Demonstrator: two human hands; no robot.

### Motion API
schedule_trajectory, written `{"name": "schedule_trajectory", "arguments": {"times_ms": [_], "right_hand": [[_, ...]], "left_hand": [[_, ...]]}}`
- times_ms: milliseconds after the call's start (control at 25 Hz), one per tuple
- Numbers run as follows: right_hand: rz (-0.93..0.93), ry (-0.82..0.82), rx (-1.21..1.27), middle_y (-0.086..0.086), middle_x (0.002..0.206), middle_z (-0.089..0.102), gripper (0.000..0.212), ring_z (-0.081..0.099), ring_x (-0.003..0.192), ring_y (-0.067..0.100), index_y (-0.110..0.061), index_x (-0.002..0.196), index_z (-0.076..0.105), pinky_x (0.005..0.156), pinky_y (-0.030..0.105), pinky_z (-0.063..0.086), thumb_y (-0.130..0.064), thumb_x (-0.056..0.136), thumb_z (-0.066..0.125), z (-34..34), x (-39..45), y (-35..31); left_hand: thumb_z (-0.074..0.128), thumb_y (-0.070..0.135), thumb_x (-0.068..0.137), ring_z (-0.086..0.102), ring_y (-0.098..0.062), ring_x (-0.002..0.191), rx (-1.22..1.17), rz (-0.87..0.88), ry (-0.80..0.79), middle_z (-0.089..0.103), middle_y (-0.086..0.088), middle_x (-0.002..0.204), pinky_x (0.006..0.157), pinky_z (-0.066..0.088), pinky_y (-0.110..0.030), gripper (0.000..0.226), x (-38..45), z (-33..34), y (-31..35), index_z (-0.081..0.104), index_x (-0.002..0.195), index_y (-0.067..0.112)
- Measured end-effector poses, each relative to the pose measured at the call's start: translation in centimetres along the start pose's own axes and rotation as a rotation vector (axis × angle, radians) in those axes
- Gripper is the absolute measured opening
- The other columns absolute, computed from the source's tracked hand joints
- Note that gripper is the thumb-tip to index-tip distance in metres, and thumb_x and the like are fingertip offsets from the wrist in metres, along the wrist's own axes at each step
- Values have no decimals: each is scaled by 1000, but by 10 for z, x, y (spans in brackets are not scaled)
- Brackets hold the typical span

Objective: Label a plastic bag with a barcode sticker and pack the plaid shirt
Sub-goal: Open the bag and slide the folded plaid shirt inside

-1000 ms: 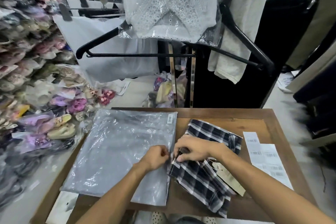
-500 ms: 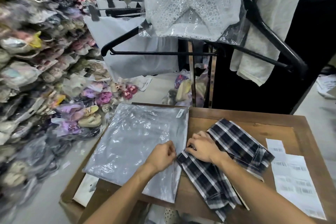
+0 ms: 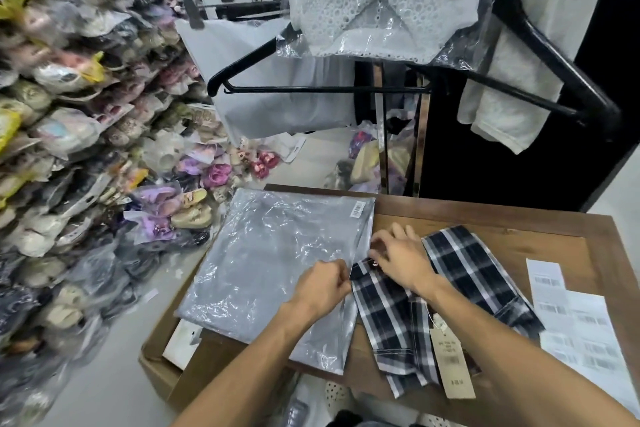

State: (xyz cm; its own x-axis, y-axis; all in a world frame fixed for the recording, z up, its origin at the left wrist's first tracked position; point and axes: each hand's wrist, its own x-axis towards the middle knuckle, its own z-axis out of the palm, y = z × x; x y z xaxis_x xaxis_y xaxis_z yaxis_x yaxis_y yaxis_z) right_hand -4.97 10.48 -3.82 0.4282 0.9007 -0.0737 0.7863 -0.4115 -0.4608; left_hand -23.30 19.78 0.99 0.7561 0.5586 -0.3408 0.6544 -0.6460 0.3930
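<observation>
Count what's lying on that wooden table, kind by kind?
Plastic bag: 1
Barcode sticker on the bag: 1
Plaid shirt: 1
Brown hang tag: 1
Barcode label sheets: 2, overlapping, perhaps more
Total: 6

Barcode sheets (image 3: 581, 326) cut by right edge; print blurred. Hang tag (image 3: 452, 362) text unreadable.

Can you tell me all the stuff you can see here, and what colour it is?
plastic bag: one, clear grey, flat on table's left
barcode sticker: one, white, bag's far right corner
plaid shirt: one, dark blue and white, folded right of bag
paper tag: one, tan, on shirt's near end
label sheets: a few, white, table's right edge
table: one, brown wood
hanger: one, black, above table
bagged shoes: many, mixed colours, piled left
left hand: pinches bag's edge
right hand: on shirt
</observation>
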Motion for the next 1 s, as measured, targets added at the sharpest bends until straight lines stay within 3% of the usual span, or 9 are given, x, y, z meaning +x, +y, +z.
{"name": "schedule_trajectory", "arguments": {"times_ms": [40,120,240,400,520,600,760,880,1000], "right_hand": [[-79,26,-50,-4,95,55,28,53,97,18,-25,93,63,84,35,48,-52,94,56,-7,-8,-6],[-167,-117,-153,-4,79,58,41,61,82,18,-21,77,57,69,30,48,-60,91,54,-14,-28,-26],[-123,-357,-337,4,92,68,50,69,88,27,-14,92,67,69,30,44,-62,83,60,-3,-48,-44],[-106,-464,-356,8,98,70,41,69,91,28,-9,95,68,73,32,50,-49,86,63,9,-54,-48],[-70,-553,-74,4,76,61,28,65,77,28,-11,76,61,63,28,42,-35,90,62,7,-49,-36],[6,-596,233,0,69,57,26,60,65,22,-10,76,61,58,28,44,-30,93,59,3,-44,-14],[161,-572,748,-13,67,56,32,52,65,6,-26,66,57,74,26,44,-21,97,59,-7,-41,14],[214,-560,925,-8,69,46,37,41,64,10,-25,63,44,75,29,38,-21,97,57,-7,-39,23],[241,-548,895,-4,74,47,29,42,70,13,-21,69,49,74,30,39,-23,97,56,-5,-36,18]], "left_hand": [[59,18,89,70,-29,84,-10,-5,5,75,-9,86,77,57,-43,6,1,2,-2,63,93,15],[58,18,89,70,-30,84,-32,-13,11,75,-10,86,77,57,-43,7,3,6,-4,63,94,15],[57,21,89,71,-30,84,-2,3,-6,76,-7,85,77,58,-43,9,7,11,-6,64,94,17],[62,21,90,72,-23,79,33,19,-36,76,1,79,79,58,-40,7,10,12,-7,69,92,21],[62,23,92,71,-21,79,37,36,-23,76,3,78,80,58,-39,7,8,13,-8,69,92,24],[62,24,93,72,-22,80,26,34,-13,77,1,80,80,58,-39,8,5,13,-6,70,95,22],[60,23,94,72,-21,80,15,20,-16,77,3,81,81,58,-38,9,-1,13,-2,69,94,23],[59,25,95,72,-19,78,-19,7,-14,76,5,79,79,58,-38,9,-2,10,0,67,92,28],[56,29,96,70,-19,82,-8,17,-2,76,5,84,78,57,-35,10,-4,8,6,66,97,28]]}}
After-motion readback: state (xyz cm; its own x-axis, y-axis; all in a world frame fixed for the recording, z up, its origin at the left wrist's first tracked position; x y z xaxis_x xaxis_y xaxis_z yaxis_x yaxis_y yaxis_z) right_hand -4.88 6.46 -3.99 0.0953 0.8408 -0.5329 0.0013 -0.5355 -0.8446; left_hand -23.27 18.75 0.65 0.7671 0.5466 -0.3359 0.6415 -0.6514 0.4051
